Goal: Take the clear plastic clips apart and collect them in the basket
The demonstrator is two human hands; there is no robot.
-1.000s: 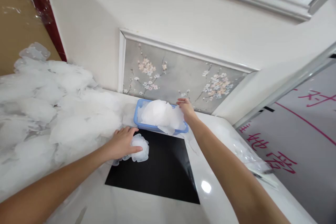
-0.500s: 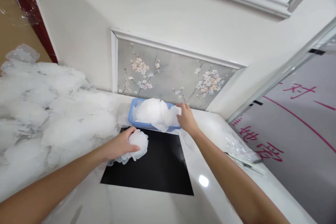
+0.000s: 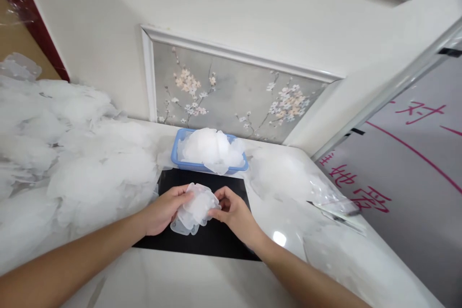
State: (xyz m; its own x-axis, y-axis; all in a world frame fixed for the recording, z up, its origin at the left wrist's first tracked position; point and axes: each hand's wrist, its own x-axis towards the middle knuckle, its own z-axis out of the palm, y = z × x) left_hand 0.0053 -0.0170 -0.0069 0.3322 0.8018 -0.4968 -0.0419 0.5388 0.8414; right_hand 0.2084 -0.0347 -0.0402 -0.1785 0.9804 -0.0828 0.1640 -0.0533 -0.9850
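Over the black mat (image 3: 216,245), my left hand (image 3: 164,211) grips a small stack of thin, translucent white pieces (image 3: 197,207) with wavy edges. From the right, my right hand (image 3: 233,211) pinches the edge of the same stack between thumb and fingers. Just behind the mat stands a blue basket (image 3: 197,166), heaped with similar white pieces (image 3: 209,147). A large pile of them (image 3: 94,168) spreads over the left side of the table.
The white marbled table (image 3: 162,274) meets a wall with a framed flower panel (image 3: 231,91). Clear plastic bags (image 3: 321,192) lie to the right, beside a whiteboard (image 3: 415,192) with red writing. A cardboard box (image 3: 18,33) stands at the far left.
My right hand has left the basket and moved down and left to the stack. My left hand has brought the white pieces slightly right, and they now lie more spread out.
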